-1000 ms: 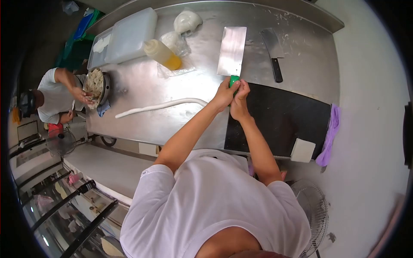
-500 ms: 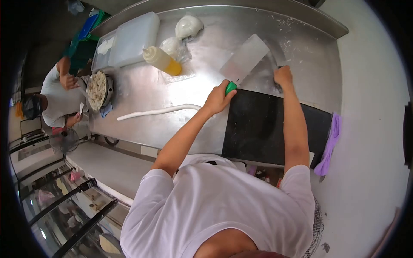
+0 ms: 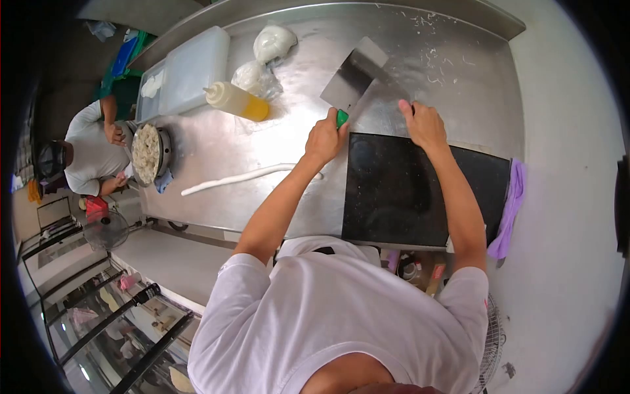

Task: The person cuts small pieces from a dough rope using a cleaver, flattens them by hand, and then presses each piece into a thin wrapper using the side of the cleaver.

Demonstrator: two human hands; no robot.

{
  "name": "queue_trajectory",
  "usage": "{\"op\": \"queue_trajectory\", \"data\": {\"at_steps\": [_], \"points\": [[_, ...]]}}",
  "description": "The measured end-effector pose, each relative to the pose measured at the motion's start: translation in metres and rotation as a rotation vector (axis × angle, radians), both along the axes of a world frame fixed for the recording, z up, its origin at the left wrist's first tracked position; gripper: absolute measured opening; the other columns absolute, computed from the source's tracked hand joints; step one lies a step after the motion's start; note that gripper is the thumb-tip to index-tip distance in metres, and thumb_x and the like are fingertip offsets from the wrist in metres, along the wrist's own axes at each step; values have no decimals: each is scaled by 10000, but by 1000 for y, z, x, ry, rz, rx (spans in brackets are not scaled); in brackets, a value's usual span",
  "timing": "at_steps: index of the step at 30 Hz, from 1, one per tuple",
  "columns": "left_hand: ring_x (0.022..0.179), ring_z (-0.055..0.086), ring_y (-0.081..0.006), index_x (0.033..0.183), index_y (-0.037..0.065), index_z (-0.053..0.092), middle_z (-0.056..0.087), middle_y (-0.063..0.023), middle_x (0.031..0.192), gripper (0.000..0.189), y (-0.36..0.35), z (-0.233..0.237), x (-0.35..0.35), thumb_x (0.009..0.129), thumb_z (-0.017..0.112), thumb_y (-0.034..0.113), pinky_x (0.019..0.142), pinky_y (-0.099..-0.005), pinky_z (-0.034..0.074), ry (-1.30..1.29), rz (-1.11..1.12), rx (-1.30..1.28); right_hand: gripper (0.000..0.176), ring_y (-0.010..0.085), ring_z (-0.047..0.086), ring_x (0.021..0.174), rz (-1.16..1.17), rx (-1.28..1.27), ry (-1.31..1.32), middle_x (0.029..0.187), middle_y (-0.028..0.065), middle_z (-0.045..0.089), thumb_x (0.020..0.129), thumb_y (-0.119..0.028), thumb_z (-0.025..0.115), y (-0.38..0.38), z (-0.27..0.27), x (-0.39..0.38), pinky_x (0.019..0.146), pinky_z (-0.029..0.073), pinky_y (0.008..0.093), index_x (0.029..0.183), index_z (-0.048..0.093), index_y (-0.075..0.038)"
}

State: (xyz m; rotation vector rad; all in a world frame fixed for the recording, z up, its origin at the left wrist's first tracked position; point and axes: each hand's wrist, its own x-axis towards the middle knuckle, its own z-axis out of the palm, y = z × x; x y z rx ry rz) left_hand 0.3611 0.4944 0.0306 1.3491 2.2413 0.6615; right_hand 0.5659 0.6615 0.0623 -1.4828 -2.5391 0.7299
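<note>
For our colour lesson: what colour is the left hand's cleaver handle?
The cleaver handle is green, best seen in the head view.

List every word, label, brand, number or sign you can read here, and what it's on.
No text can be read.
Black cylinder, lower left: pale marks, too small to read.
Right sleeve: pinkish mark, too blurred to read.
Cleaver, squeeze bottle: no legible lettering.

Broad cleaver (image 3: 353, 73) (green-handled), slanted, blurred knife (image 3: 394, 87) beside
</note>
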Motion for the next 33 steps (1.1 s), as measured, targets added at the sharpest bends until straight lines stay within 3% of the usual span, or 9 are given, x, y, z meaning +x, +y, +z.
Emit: {"op": "queue_trajectory", "data": {"at_steps": [3, 7, 11, 15, 19, 24, 27, 30, 33], "points": [[760, 646, -509, 1179, 17, 469, 664, -291, 796, 348, 3, 0, -7, 976, 634, 246, 680, -576, 495, 65, 67, 64, 693, 482, 670, 911, 241, -17, -99, 893, 290, 693, 997, -630, 447, -33, 34, -3, 790, 526, 558, 946, 697, 15], [766, 649, -513, 1218, 13, 464, 675, -298, 812, 389, 10, -1, -14, 963, 647, 242, 684, -580, 498, 46, 21, 102, 667, 490, 668, 877, 66, -43, 2, 856, 285, 689, 986, -626, 474, -1, 24, -6, 785, 526, 550, 953, 706, -2], [776, 655, -499, 1183, 13, 466, 673, -284, 793, 355, 14, 1, -9, 970, 639, 238, 679, -569, 499, 57, 9, 127, 637, 486, 672, 870, 294, 40, 22, 858, 286, 690, 993, -603, 477, -27, 26, -17, 768, 522, 560, 909, 698, -12], [776, 655, -504, 1187, 2, 458, 676, -294, 829, 383, 12, 15, -5, 968, 643, 255, 686, -573, 509, 88, -37, 9, 631, 489, 671, 865, 53, 49, 67, 877, 281, 695, 975, -618, 501, 14, 21, -31, 768, 527, 558, 916, 707, -24], [780, 654, -505, 1163, 8, 450, 678, -278, 825, 364, 7, 7, -5, 973, 638, 256, 691, -576, 510, 92, 10, 76, 655, 487, 673, 866, 345, 95, -28, 860, 281, 695, 980, -635, 477, -17, 41, -32, 764, 530, 552, 903, 707, -26], [747, 640, -498, 1115, -4, 455, 650, -288, 788, 338, -1, 5, -5, 970, 652, 229, 648, -541, 478, -30, -69, 149, 673, 480, 671, 886, 6, 10, 129, 880, 283, 693, 976, -649, 476, 18, 25, -40, 791, 517, 558, 880, 707, -24], [750, 640, -494, 1105, -1, 465, 652, -282, 792, 329, -6, 10, -13, 973, 649, 238, 647, -535, 480, -101, -148, 132, 700, 480, 666, 919, 339, 36, -26, 891, 283, 694, 982, -657, 453, 1, 32, -36, 819, 508, 560, 889, 708, -12], [816, 639, -499, 1132, 3, 458, 665, -291, 843, 348, -20, 9, -5, 981, 635, 262, 698, -559, 489, -79, -156, 80, 713, 478, 663, 946, 0, -32, 156, 905, 276, 699, 983, -660, 448, 19, 26, -40, 846, 508, 549, 910, 712, -1], [831, 642, -493, 1156, 15, 456, 668, -284, 847, 359, -29, 5, -3, 980, 639, 269, 706, -553, 491, -72, -132, 32, 725, 478, 665, 951, 266, -12, -43, 927, 273, 706, 985, -661, 442, 3, 39, -34, 851, 513, 543, 940, 718, 7]]}}
